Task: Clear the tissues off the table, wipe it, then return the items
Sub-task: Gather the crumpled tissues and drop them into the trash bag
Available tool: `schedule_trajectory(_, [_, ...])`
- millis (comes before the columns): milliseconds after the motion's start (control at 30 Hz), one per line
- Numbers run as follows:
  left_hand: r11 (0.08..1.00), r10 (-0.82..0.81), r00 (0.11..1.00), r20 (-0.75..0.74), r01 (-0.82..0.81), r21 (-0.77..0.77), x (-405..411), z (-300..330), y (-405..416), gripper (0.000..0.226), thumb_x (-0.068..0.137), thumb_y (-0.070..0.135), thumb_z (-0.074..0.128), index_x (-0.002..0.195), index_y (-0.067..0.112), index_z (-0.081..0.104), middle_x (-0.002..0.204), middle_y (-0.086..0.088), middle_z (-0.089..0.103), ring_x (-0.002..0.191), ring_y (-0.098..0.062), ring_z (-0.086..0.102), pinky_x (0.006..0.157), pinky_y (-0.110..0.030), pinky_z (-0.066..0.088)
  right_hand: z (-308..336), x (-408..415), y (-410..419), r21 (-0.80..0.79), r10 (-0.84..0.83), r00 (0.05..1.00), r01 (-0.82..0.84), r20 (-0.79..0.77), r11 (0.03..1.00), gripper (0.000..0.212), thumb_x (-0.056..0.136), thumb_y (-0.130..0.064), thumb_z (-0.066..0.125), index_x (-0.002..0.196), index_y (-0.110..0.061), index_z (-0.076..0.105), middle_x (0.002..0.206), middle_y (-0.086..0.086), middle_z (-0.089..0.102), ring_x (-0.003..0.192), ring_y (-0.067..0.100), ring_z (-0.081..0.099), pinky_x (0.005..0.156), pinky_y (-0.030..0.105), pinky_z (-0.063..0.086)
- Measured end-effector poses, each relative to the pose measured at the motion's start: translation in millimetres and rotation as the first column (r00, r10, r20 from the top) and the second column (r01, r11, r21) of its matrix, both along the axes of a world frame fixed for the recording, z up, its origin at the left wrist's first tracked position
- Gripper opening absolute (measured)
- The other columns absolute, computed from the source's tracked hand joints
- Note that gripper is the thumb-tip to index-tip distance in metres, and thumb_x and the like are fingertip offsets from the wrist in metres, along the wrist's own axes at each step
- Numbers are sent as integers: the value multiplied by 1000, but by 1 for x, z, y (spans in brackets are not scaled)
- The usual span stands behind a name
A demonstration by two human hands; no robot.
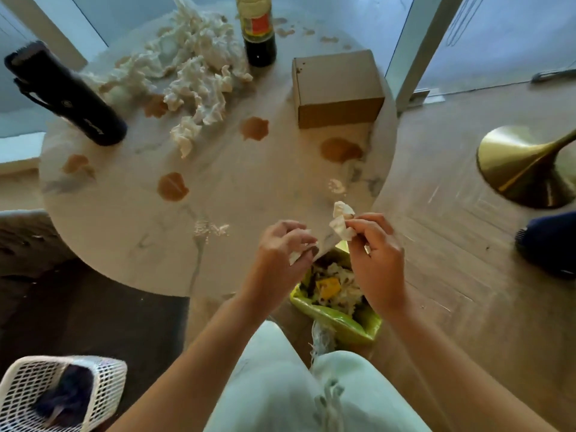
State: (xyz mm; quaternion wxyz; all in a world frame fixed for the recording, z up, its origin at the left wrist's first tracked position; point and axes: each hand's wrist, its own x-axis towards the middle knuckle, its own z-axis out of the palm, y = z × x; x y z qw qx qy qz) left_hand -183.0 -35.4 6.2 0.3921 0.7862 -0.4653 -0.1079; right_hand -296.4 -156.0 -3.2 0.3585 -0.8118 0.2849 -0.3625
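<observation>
A round marble table (124,232) carries a heap of crumpled white tissues (193,73) at its far side and several brown spills (173,187). At the table's near right edge my right hand (377,254) pinches a crumpled tissue (341,222). My left hand (280,247) grips another tissue (296,255) beside it. Both hands hover above a bin lined with a green bag (339,319) that holds rubbish.
On the table stand a black flask (65,95), a dark sauce bottle (257,29) and a cardboard box (338,88). A gold stool base (523,166) sits on the wooden floor to the right. A white mesh basket (59,391) lies near left.
</observation>
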Motion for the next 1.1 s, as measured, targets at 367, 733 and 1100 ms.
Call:
schedule_trajectory(367, [896,-104,944,-313,226,383,-63,-93,-44,62,83,12,66,138,9,36,128,-16,48,117,-24,49,98,-23,36,-91,-89,-15,441,-91,883,317,-461,840,19,87,-2,56,105,-4,64,103,10,58,92,20,55,76,20,38])
schedule_trajectory(733, [820,-131,937,-323,285,496,-69,-106,-55,51,88,10,60,136,11,41,135,-7,46,122,-16,45,87,-1,22,-109,-106,-45,622,104,798,374,-594,688,44,90,2,44,129,-15,51,122,4,53,91,14,48,81,27,45])
schedule_trajectory(1100, [993,-61,990,-126,72,92,-36,-32,-37,25,81,0,64,105,6,66,98,-6,67,93,-18,63,87,-27,50,-29,-33,-50,265,-26,951,113,-308,958,24,85,6,54,105,-3,64,104,10,64,95,18,61,86,22,48])
